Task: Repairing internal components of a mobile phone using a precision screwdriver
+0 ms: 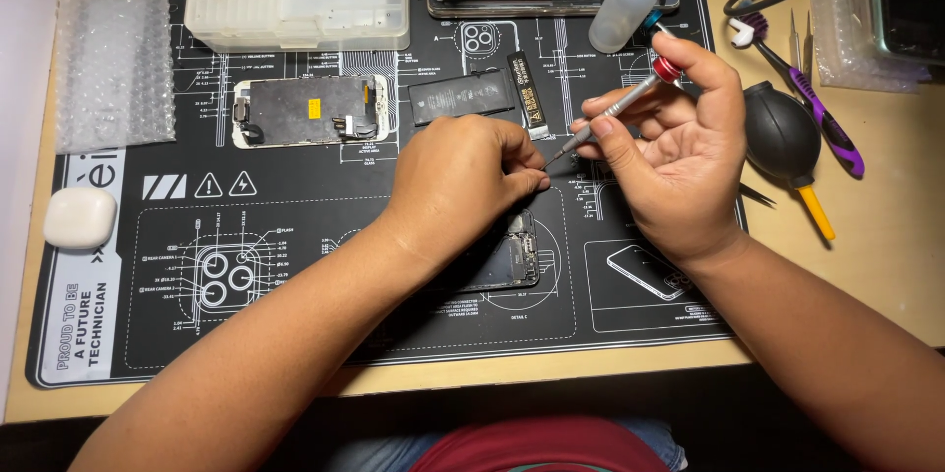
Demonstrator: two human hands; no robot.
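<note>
On the black repair mat (pixel 295 334), the left hand (pixel 463 187) pins an opened phone (pixel 517 255), fingers pinched shut near the tip of a screwdriver (pixel 610 113). The right hand (pixel 679 157) grips it closed; best kept upright, turned lightly.

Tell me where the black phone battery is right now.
In the head view, the black battery lies on the repair mat, upper middle, just right of the detached screen panel, above the left hand.

A dark phone screen panel (pixel 307 110) lies far left on the mat, bubble-wrap bags (pixel 110 68) at the bench's far corners.
</note>
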